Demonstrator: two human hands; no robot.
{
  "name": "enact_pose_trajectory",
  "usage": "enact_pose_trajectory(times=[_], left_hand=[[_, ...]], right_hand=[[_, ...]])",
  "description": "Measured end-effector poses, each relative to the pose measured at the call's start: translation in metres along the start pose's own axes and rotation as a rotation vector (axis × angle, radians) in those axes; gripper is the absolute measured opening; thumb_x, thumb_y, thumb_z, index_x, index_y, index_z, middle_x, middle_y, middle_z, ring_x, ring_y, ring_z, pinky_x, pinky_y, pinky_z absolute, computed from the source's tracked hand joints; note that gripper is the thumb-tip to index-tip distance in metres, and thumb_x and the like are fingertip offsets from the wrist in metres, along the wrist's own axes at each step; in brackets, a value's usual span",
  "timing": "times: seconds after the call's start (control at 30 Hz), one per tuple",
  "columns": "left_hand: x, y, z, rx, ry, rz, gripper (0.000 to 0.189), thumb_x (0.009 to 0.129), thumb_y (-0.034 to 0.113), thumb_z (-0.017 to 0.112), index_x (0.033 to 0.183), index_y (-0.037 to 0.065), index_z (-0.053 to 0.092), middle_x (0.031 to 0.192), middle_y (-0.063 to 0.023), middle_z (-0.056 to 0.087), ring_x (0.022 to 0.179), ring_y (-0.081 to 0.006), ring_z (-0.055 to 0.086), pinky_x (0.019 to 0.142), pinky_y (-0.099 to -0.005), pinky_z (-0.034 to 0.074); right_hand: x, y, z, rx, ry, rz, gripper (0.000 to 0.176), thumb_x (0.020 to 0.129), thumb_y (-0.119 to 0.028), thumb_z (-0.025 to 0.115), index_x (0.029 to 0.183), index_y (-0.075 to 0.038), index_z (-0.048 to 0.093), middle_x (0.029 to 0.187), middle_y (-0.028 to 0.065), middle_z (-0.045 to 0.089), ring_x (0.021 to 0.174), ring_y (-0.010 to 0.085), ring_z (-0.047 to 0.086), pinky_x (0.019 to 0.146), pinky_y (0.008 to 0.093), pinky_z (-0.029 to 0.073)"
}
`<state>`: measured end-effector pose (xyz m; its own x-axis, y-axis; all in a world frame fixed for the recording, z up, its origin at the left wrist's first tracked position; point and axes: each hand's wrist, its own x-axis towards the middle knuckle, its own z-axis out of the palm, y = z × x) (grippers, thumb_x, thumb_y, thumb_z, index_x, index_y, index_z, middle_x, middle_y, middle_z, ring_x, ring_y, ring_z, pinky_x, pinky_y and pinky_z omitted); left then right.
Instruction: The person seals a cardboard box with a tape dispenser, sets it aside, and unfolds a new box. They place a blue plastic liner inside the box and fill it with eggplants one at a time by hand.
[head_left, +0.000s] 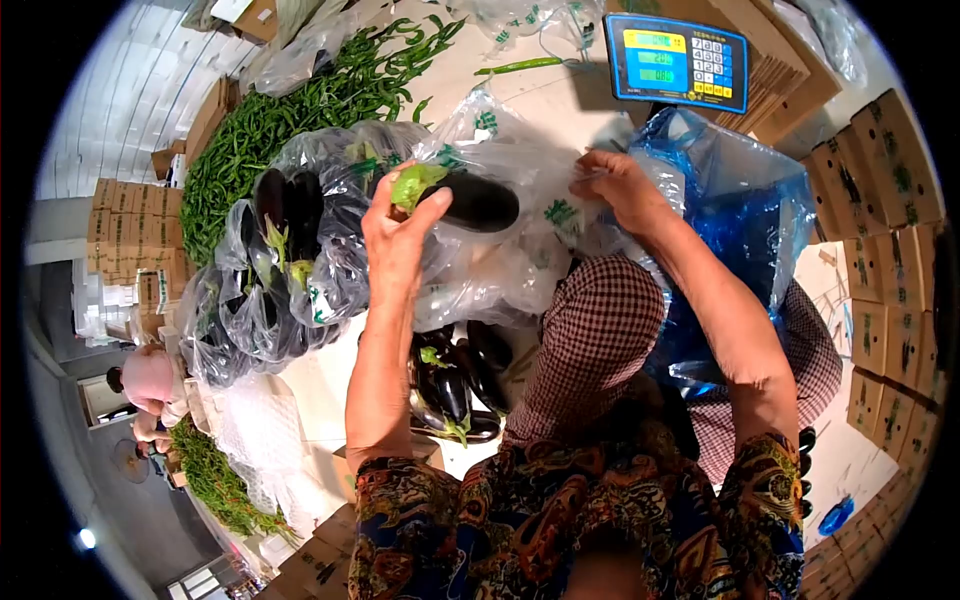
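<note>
My left hand (396,228) is closed round the green stem end of a dark purple eggplant (482,204), which lies sideways over a clear plastic bag (510,150) with green print. To the right, my right hand (622,188) has its fingers pinched together on the bag's thin film. Left of my left hand are several clear bags packed with eggplants (262,300). Loose eggplants (452,388) lie below, between my left forearm and my knee.
A digital scale display (676,64) stands at the top right, beside a large blue plastic bag (745,220). Green chili peppers (250,150) are heaped at the upper left. Stacked cardboard boxes (885,240) line the right side. Another person (152,382) is at the far left.
</note>
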<state>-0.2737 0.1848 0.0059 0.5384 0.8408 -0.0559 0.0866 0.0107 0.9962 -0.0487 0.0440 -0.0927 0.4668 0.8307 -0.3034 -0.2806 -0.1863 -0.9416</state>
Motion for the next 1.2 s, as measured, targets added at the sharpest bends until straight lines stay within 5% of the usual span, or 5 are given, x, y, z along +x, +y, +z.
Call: enact_pose_trajectory(times=[0.27,0.43,0.57,0.83,1.2], left_hand=[[0.004,0.005,-0.06,-0.385,-0.04,0.039,0.038,0.081,0.007,0.067,0.117,0.001,0.057,0.117,-0.0159,0.062,0.108,-0.0266,0.059,0.092,-0.0406,0.051],[0.006,0.016,-0.058,-0.462,0.042,-0.018,0.04,0.089,0.028,0.063,0.108,-0.006,0.057,0.106,-0.02,0.064,0.092,-0.0315,0.066,0.081,-0.0489,0.056],[0.009,0.023,-0.019,-0.453,0.105,-0.129,0.045,0.091,0.039,0.059,0.108,-0.003,0.054,0.102,-0.0194,0.064,0.09,-0.0328,0.066,0.072,-0.0474,0.059],[0.002,0.018,0.0,-0.512,-0.152,-0.141,0.042,0.094,0.041,0.053,0.111,0.003,0.056,0.104,-0.015,0.065,0.088,-0.0257,0.067,0.072,-0.0415,0.058],[0.016,0.002,0.037,-0.668,-0.073,-0.306,0.054,0.092,0.053,0.049,0.105,0.002,0.06,0.095,-0.0125,0.068,0.085,-0.0254,0.068,0.082,-0.0401,0.054]], right_hand=[[0.016,0.031,-0.033,-0.99,0.309,-0.235,0.049,0.071,-0.011,0.067,0.117,-0.005,0.054,0.123,0.0267,0.052,0.107,0.0428,0.052,0.089,0.0444,0.044],[-0.008,-0.042,0.007,-1.008,0.163,-0.912,0.078,0.07,-0.024,0.079,0.137,-0.012,0.04,0.141,0.0207,0.038,0.124,0.0372,0.043,0.099,0.0446,0.041],[-0.031,-0.084,0.053,-0.437,-0.384,-0.624,0.083,0.069,-0.029,0.081,0.139,-0.015,0.039,0.133,0.0152,0.048,0.12,0.0291,0.05,0.099,0.0431,0.043],[-0.032,-0.089,0.028,0.268,-0.388,0.045,0.059,0.086,-0.046,0.062,0.12,0.001,0.054,0.101,0.0119,0.065,0.074,0.0185,0.068,0.058,0.0245,0.055],[-0.029,-0.072,0.014,0.449,-0.422,-0.094,0.044,0.083,-0.013,0.068,0.123,-0.004,0.053,0.107,0.0079,0.065,0.092,0.0178,0.066,0.072,0.0293,0.058]])
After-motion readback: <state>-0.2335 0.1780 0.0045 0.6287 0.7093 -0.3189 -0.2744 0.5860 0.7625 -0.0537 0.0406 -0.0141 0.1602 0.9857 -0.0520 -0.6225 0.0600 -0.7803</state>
